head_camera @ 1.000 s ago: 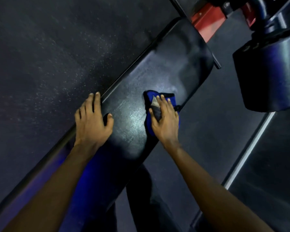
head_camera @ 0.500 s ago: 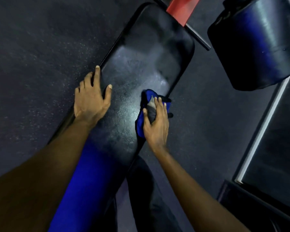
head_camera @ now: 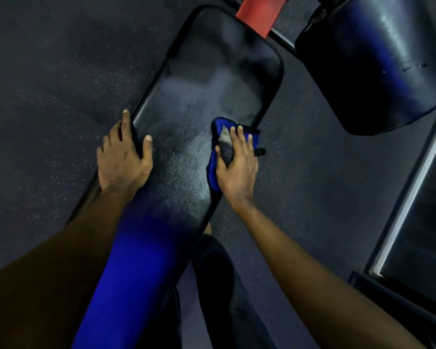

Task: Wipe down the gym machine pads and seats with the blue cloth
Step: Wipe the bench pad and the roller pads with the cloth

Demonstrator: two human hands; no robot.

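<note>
Over the right edge of the bench pad (head_camera: 207,79) my right hand (head_camera: 237,167) pressed the blue cloth (head_camera: 213,172) down, fingers straight and close together, thumb spread onto the cloth's left side, nothing pinched. Cloth sat bunched under the palm, about halfway along the pad's visible length, partly lapping off the pad's right side; a grey patch (head_camera: 225,142) on it showed between thumb and forefinger. My left hand (head_camera: 122,162) rested on the opposite, left edge of the pad, roughly level with the right one, thumb laid on the top surface, fingers lying straight along the rim, holding nothing. Pad was long, black, with rounded corners, running diagonally away from me; its middle showed a pale speckled glare, its near end a strong blue sheen. Beyond the far end a red frame piece (head_camera: 259,13) touched or sat just behind the pad, cannot tell which. Upper right, a large dark roller pad (head_camera: 378,59) hung apart from the bench, with a blue highlight down its side. Floor (head_camera: 48,84) was dark rubber flecked with light specks, all round the bench. A pale metal rail (head_camera: 413,187) ran diagonally at far right. My dark trouser leg (head_camera: 227,285) showed below, just right of the pad. Lighting was dim overall.
</note>
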